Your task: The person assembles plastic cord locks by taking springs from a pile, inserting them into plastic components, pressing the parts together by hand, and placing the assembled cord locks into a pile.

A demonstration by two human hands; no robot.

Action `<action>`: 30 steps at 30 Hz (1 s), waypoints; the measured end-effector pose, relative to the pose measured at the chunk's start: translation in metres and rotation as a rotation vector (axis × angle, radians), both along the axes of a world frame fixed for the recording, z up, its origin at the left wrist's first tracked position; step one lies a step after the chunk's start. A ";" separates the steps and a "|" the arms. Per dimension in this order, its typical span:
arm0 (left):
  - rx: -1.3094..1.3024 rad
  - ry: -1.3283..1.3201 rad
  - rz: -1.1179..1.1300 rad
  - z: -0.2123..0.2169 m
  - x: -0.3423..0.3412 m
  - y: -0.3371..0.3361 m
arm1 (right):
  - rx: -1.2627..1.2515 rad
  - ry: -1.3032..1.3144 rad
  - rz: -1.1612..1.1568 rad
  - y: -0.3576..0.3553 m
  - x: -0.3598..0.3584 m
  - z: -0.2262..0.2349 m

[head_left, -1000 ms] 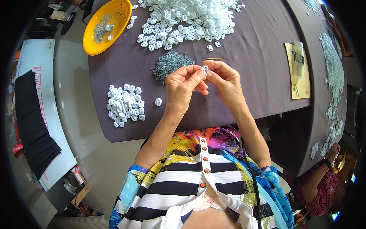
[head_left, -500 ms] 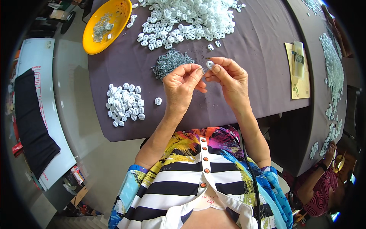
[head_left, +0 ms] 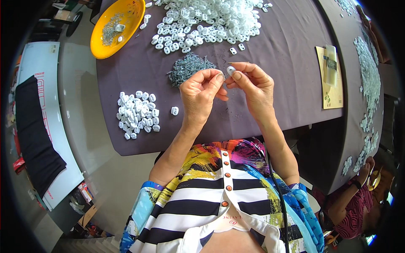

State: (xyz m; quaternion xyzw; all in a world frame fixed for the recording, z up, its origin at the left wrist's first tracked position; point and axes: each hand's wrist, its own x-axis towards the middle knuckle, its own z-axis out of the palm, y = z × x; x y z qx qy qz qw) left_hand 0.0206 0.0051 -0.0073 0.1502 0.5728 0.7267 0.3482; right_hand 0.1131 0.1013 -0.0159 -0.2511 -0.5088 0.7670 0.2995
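Observation:
My right hand (head_left: 258, 90) pinches a small white oval plastic piece with holes (head_left: 230, 70), like a cord lock part, between thumb and fingers. A thin pointed stick (head_left: 238, 63) also juts leftward from its forefinger. Close beside it, my left hand (head_left: 198, 98) is closed in a thumb-and-forefinger pinch; what it holds is too small to make out. Behind my left hand lies a heap of small slim dark-grey pieces (head_left: 190, 67). One white piece (head_left: 174, 111) sits alone left of my left wrist, next to a pile of similar white pieces (head_left: 137, 113).
A large heap of white two-hole pieces (head_left: 211, 21) covers the far table. At far left stands a yellow dish (head_left: 99, 47) with tiny silvery bits. A yellow card (head_left: 331, 99) lies at right. Another person's hand (head_left: 363, 170) is at a second table (head_left: 337, 160).
The white piece in my right hand has tilted and shifted slightly left. My left hand keeps its pinch in nearly the same place.

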 end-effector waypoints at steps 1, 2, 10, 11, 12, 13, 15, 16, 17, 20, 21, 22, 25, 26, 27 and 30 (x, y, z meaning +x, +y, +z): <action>-0.004 0.016 0.004 0.000 0.000 0.000 | -0.009 0.000 -0.009 -0.001 0.000 0.001; -0.004 0.015 0.005 0.000 0.000 0.000 | -0.017 0.000 -0.018 -0.002 -0.001 0.001; -0.025 0.044 0.013 0.001 0.001 0.000 | 0.002 -0.016 -0.022 -0.003 -0.002 0.000; -0.025 0.044 0.015 0.001 0.001 -0.001 | 0.023 -0.022 -0.022 -0.003 -0.002 0.001; -0.033 0.058 0.016 0.001 0.001 -0.001 | 0.022 -0.022 -0.020 -0.004 -0.002 0.001; -0.041 0.072 0.016 0.001 0.002 -0.001 | 0.040 -0.021 -0.022 -0.004 -0.002 0.001; -0.044 0.079 0.018 0.000 0.002 -0.001 | 0.057 -0.021 -0.025 -0.004 -0.002 0.001; -0.046 0.087 0.019 0.000 0.002 -0.001 | 0.048 -0.022 -0.026 -0.004 -0.002 0.000; -0.046 0.087 0.018 0.000 0.002 -0.001 | 0.039 -0.023 -0.027 -0.005 -0.002 0.000; -0.069 0.114 0.014 0.001 0.002 -0.001 | -0.002 -0.008 -0.025 -0.004 -0.003 -0.002; -0.070 0.112 0.013 0.002 0.002 -0.001 | -0.002 -0.008 -0.024 -0.004 -0.003 -0.002; -0.070 0.110 0.011 0.002 0.002 -0.001 | -0.005 -0.013 -0.023 -0.004 -0.003 -0.002; -0.066 0.113 0.018 0.002 0.002 -0.001 | -0.017 -0.009 -0.018 -0.004 -0.003 -0.002; -0.066 0.113 0.018 0.001 0.001 -0.001 | -0.026 0.000 -0.014 -0.004 -0.003 -0.002; -0.066 0.110 0.016 0.000 0.001 -0.001 | -0.026 0.000 -0.014 -0.005 -0.003 -0.002; -0.077 0.113 0.012 0.000 0.000 -0.001 | -0.022 -0.015 -0.014 -0.005 -0.003 -0.002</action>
